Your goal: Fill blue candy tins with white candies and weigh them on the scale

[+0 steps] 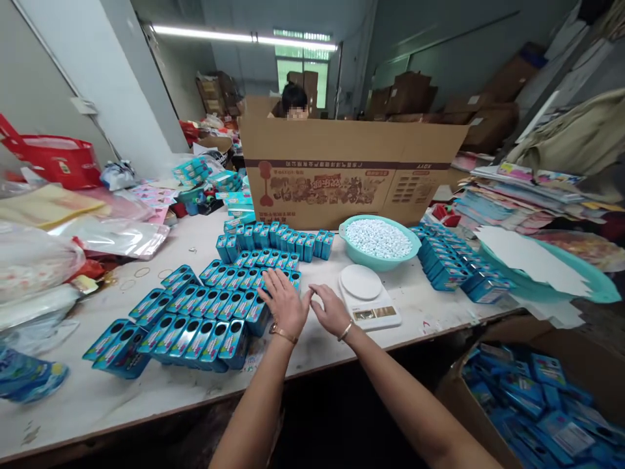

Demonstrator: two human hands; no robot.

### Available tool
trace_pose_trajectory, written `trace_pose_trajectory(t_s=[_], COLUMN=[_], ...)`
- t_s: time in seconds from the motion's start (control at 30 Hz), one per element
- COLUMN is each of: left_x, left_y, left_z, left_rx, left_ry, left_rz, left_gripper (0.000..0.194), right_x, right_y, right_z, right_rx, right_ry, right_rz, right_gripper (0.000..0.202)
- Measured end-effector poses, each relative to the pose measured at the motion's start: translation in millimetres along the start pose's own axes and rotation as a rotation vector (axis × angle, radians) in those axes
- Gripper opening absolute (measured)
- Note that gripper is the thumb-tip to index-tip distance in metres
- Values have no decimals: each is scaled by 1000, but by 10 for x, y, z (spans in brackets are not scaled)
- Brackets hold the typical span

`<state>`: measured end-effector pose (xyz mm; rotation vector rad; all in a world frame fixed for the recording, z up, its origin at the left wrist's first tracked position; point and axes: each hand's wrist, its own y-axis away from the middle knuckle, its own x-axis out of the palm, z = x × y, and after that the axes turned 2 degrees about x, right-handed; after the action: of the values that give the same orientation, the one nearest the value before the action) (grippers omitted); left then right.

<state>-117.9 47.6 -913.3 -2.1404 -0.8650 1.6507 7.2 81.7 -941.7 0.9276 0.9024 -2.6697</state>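
Observation:
My left hand [286, 305] is spread palm down at the right end of the rows of blue tins [209, 299], its fingers over the nearest ones. Beside it, my right hand [331, 311] has loosely curved fingers pointing left, close to the left thumb, with a gap between finger and thumb and no object visible there. The tins stand upright in several rows, with dark round holes in their tops. Just right of my right hand sits a white kitchen scale [374, 316] with a bare round platform. Behind the scale, a turquoise basin [381, 262] holds many small white pellets.
A large cardboard box [336, 143] stands at the back, with a person behind it. More blue tins [442, 260] line the right side, near stacked paper sheets [532, 260]. An open carton [452, 391] of tins sits below right. Plastic bags [34, 260] lie left.

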Motion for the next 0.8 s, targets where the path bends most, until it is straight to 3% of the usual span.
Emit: trace_pose_trajectory(t_s=[0.13,0.33,0.5,0.6,0.7,0.8], left_x=[228,458,500,499,488,433], left_y=[-184,-78,-10,-28,-83,-140], left_z=[-21,98,50,-3,16,86], left_rx=[54,123,186,203,166,136], left_ry=[-216,-324,-259,-166,-85,22], left_rz=[128,49,4,49,92,53], left_gripper=[79,53,48,57,67,64], right_x=[-115,-462,-656,-768,-921,-1104], right_y=[329,786,1150,1304,1336,1286], right_z=[-218,-570,-693,-734,-784,-878], right_rx=[106,241,312,362,373,350], right_ry=[-94,-181,-206,-201,-201,-211], right_rz=[-65,-133,-153,-174,-191,-223], right_gripper=[42,29,27,26,27,27])
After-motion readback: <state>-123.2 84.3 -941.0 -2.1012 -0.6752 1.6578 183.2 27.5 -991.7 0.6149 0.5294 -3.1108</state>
